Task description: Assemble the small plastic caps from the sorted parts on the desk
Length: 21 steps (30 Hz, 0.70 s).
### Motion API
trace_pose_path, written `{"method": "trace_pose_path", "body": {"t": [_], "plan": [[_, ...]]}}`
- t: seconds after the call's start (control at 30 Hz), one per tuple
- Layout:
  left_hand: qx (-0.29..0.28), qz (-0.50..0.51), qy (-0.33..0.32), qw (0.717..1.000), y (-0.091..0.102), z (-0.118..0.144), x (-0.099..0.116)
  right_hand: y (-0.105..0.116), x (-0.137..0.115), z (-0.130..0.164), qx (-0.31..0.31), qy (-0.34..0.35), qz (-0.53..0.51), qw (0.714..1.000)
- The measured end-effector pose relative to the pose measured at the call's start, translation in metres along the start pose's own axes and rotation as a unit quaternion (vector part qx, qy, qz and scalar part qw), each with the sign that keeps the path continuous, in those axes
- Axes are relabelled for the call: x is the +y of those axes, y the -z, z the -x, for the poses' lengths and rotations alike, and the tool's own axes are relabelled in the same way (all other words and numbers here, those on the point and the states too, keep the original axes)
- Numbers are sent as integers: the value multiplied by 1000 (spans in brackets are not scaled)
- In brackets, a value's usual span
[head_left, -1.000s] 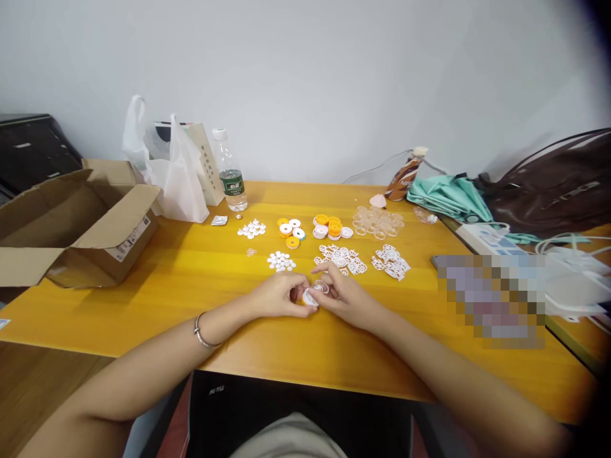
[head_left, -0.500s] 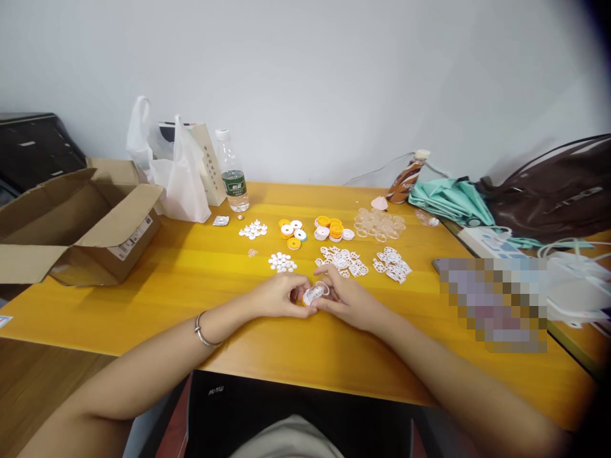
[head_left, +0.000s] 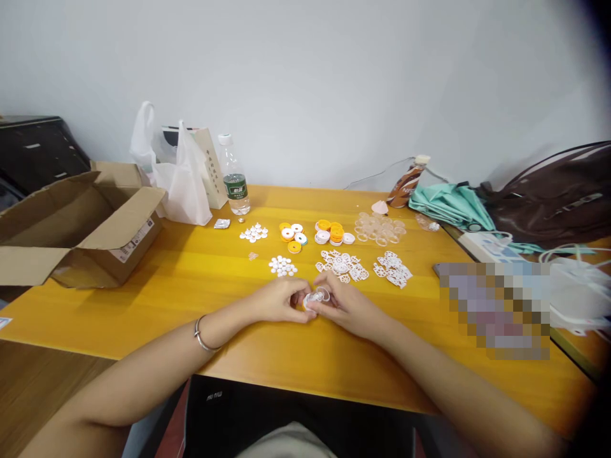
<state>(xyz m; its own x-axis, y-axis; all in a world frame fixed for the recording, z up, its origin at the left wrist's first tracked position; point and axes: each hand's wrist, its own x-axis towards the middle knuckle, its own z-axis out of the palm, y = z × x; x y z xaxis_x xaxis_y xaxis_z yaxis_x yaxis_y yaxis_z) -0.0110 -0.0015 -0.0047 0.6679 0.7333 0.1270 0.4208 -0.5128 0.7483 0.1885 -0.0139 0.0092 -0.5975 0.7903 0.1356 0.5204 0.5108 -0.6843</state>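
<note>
Head view: left hand (head_left: 279, 300) and right hand (head_left: 347, 303) meet over the yellow table (head_left: 200, 280), fingers of both pinched narrow on one small white-and-orange round part (head_left: 312, 299) held between them just above the tabletop. Piles of white flat pieces (head_left: 342, 264) and orange discs (head_left: 292, 235) lie just beyond; an open cardboard box (head_left: 81, 226) sits far left.

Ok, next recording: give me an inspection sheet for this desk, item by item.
Surface: yellow wooden table, glossy.
Job's things: small white-and-orange round part pinched between both hands; white lattice pieces, white discs, orange and white rings, clear rings in sorted piles behind.
Clutter: open cardboard box, white plastic bag, water bottle, brown drink bottle, teal umbrella, dark bag.
Hands: left hand and right hand both closed on the part.
Cables: white cables at right.
Surroundings: plain white wall.
</note>
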Motion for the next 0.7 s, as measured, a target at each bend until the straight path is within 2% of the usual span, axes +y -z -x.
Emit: {"method": "trace_pose_path", "body": {"t": [0.07, 0.17, 0.33, 0.43, 0.57, 0.7], "plan": [[-3, 4, 0, 1000, 0, 0, 0, 1, 0, 0, -11, 8, 8, 1000], [-5, -7, -3, 1000, 1, 0, 1, 3, -1, 0, 7, 46, 15, 999], [-7, -20, -18, 1000, 2, 1, 0, 5, -2, 0, -55, 7, 20, 998], [-12, -22, -21, 999, 2, 1, -2, 5, -4, 0, -31, 29, 30, 999], [-8, -17, -21, 1000, 1, 1, -3, 5, -4, 0, -44, -21, 28, 998], [-7, -20, -12, 1000, 1, 1, -1, 5, -5, 1, -29, 10, 41, 999]]}}
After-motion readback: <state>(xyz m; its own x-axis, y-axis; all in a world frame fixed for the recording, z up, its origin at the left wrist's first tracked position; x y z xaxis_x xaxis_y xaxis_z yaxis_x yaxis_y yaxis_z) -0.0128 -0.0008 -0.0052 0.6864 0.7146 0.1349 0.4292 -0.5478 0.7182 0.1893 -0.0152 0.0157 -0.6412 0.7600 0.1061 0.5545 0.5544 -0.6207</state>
